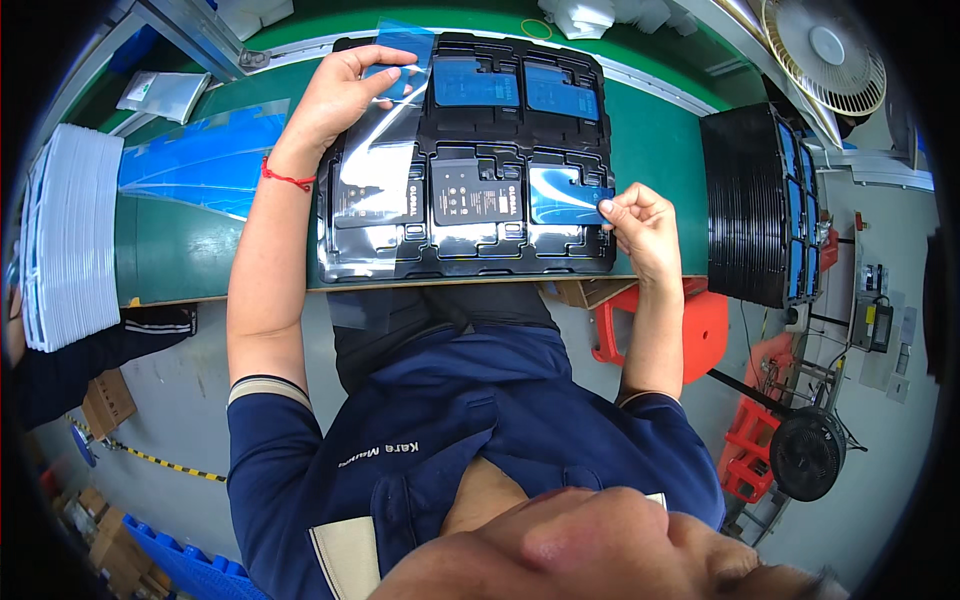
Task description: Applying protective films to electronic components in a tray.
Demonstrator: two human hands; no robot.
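Note:
A black plastic tray (pixel 428 140) lies on the green table with flat, battery-like packs in two rows. My left hand (pixel 345 95) is closed at the tray's far left, its fingertips pinching a strip of clear, blue-tinted film (pixel 400 45). A transparent sheet (pixel 385 150) hangs from there over the left column. The near middle pack (pixel 465 190) shows a bare dark face with pale print. Blue film covers the far middle pack (pixel 475 85) and the far right pack (pixel 560 92). My right hand (pixel 645 230) pinches the edge of the blue film (pixel 562 197) on the near right pack.
Blue film sheets (pixel 205 155) lie on the table left of the tray, beside a tall stack of white trays (pixel 75 235). Stacked black trays (pixel 750 205) stand at the right end. A fan (pixel 825 50) is at the far right; a red stool (pixel 690 335) stands below the table.

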